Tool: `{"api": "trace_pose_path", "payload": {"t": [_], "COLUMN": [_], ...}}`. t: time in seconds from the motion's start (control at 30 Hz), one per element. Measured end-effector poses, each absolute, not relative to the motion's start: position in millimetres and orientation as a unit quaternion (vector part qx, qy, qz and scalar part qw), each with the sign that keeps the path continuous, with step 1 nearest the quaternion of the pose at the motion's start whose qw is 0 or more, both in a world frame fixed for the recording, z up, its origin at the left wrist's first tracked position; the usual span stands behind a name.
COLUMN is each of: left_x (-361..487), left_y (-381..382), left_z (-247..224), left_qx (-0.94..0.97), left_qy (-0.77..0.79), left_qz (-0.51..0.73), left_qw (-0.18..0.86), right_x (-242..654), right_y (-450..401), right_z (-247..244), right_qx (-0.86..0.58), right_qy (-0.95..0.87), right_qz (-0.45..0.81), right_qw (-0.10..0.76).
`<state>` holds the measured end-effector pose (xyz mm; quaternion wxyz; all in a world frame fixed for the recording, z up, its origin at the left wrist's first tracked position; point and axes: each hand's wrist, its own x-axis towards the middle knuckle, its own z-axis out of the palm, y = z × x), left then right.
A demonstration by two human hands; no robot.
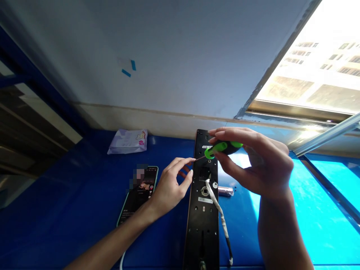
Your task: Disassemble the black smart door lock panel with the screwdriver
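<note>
My right hand [254, 161] grips a green-and-black screwdriver [209, 153] by its handle. Its thin shaft points left, with the tip near the left edge of a long black panel [201, 221] that looks like the back of an electronic door lock. At that tip is the index fingertip of my left hand [171, 180]; the thumb rests apart from it, by the panel's side. Whether a screw sits under the tip is too small to tell. A white-wrapped cable [218, 205] runs from the panel's middle down to its right, ending in a small connector.
A phone [137, 198] with its screen lit lies left of the panel, a white cord [122, 260] below it. Behind it is a lilac packet [128, 141]. A shiny wrapped cylinder [225, 191] and tiny dark bits lie right of the panel on the blue tabletop [84, 210].
</note>
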<state>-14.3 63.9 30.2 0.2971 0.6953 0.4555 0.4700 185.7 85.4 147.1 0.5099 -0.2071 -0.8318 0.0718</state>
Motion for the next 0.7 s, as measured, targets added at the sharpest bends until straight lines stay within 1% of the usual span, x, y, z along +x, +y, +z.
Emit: {"api": "trace_pose_path", "payload": {"t": [0.13, 0.3, 0.5, 0.63, 0.7], "left_x": [-13, -12, -7, -4, -4], "left_y": [62, 62, 61, 61, 62], "left_z": [28, 26, 34, 44, 48], "left_qx": [0.690, 0.690, 0.700, 0.710, 0.711], "left_qy": [0.457, 0.457, 0.479, 0.505, 0.519], "left_qz": [0.468, 0.470, 0.460, 0.424, 0.403], "left_qw": [0.310, 0.306, 0.262, 0.247, 0.248], "right_x": [183, 179, 183, 186, 187], "right_y": [85, 88, 83, 79, 78], "right_z": [148, 146, 149, 152, 152], "right_qx": [-0.238, -0.282, -0.264, -0.286, -0.281], "right_qy": [-0.830, -0.815, -0.834, -0.849, -0.855], "right_qz": [0.045, -0.062, -0.010, -0.060, -0.061], "right_qw": [0.503, 0.503, 0.485, 0.441, 0.432]}}
